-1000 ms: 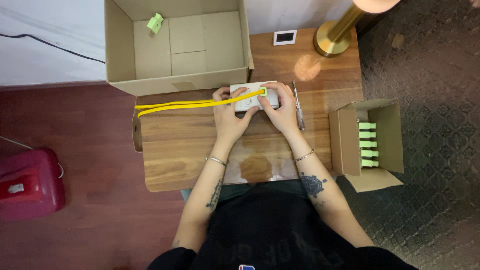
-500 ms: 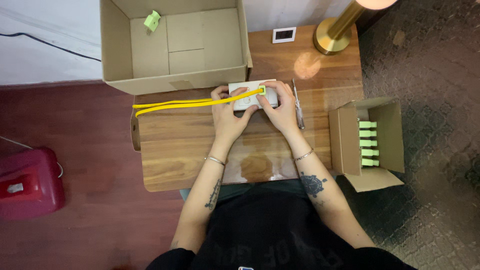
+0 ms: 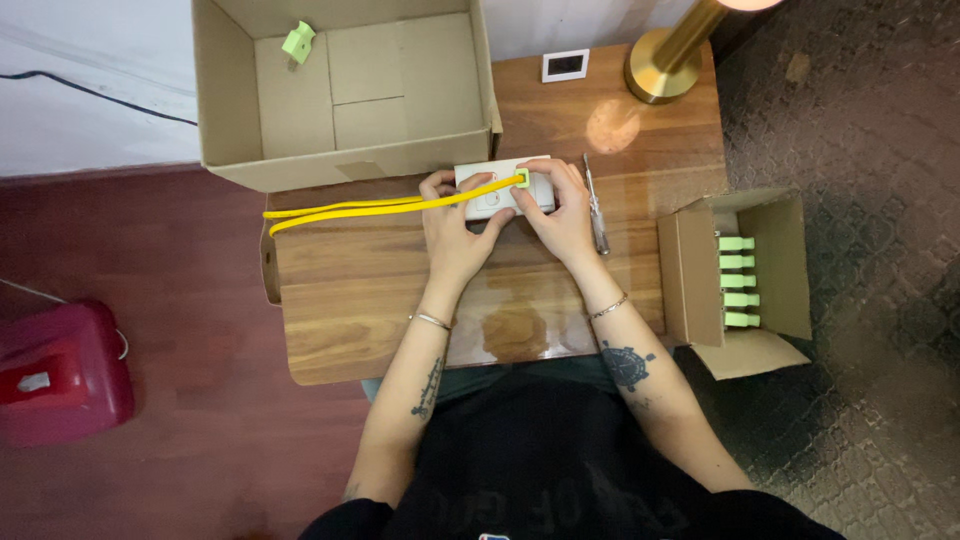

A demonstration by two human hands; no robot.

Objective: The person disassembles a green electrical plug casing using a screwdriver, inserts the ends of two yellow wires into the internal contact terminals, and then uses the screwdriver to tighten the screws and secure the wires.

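Both hands are gripping a white socket plate (image 3: 500,190) lying on the wooden counter (image 3: 350,300): the left hand (image 3: 455,235) is holding its near edge, while the right hand (image 3: 560,210) is pressing a green plug (image 3: 521,178) with yellow cable (image 3: 350,210) onto it.

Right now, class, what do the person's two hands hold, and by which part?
Both hold the white socket plate on the wooden table: left hand at its left end, right hand at its right end, fingers by the green plug of the yellow cable.
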